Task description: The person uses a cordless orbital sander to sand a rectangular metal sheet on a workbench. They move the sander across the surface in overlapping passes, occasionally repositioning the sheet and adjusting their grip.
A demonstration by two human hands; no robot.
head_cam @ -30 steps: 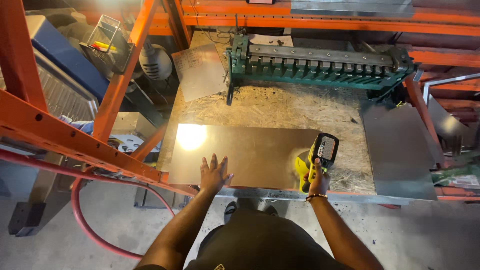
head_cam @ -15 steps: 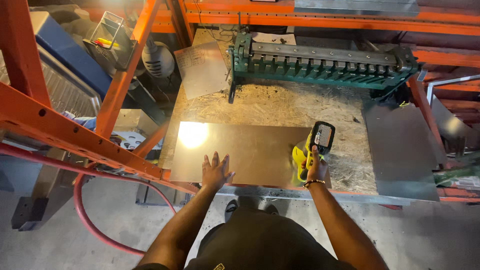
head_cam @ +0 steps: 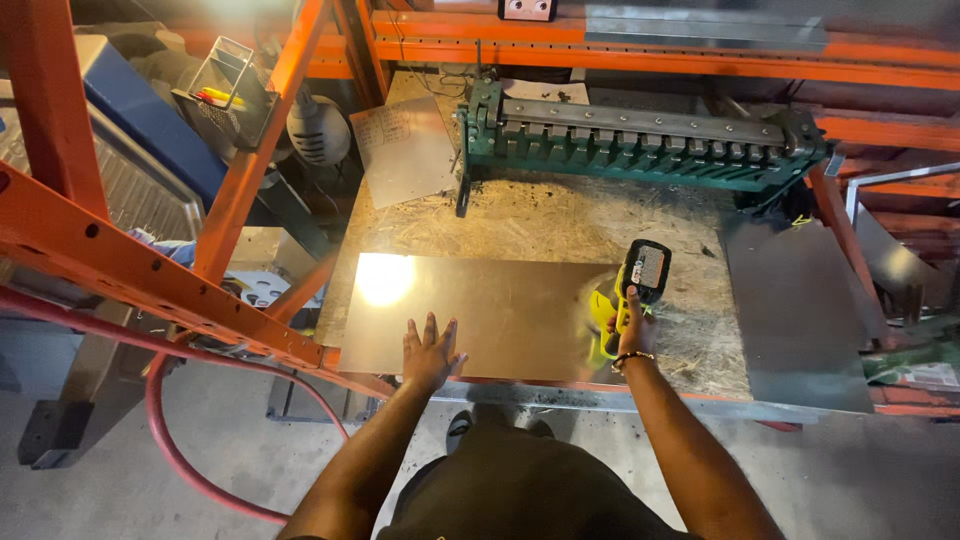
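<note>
On chipboard bench [head_cam: 560, 225]: metal sheet [head_cam: 500, 315].

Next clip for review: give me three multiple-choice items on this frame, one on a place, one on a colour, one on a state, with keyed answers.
1. Where does the left hand rest?
A. flat on the metal sheet
B. on the green bending brake
C. on the red hose

2. What colour is the body of the power tool in the right hand?
A. blue
B. yellow-green with black
C. white

3. How is the left hand posed?
A. clenched in a fist
B. pinching a screw
C. open, fingers spread

Answers:
1 A: the palm lies on the sheet near its front edge, on the chipboard bench.
2 B: the grip is bright yellow-green, the top part black.
3 C: all the fingers are splayed flat on the sheet and hold nothing.
</note>
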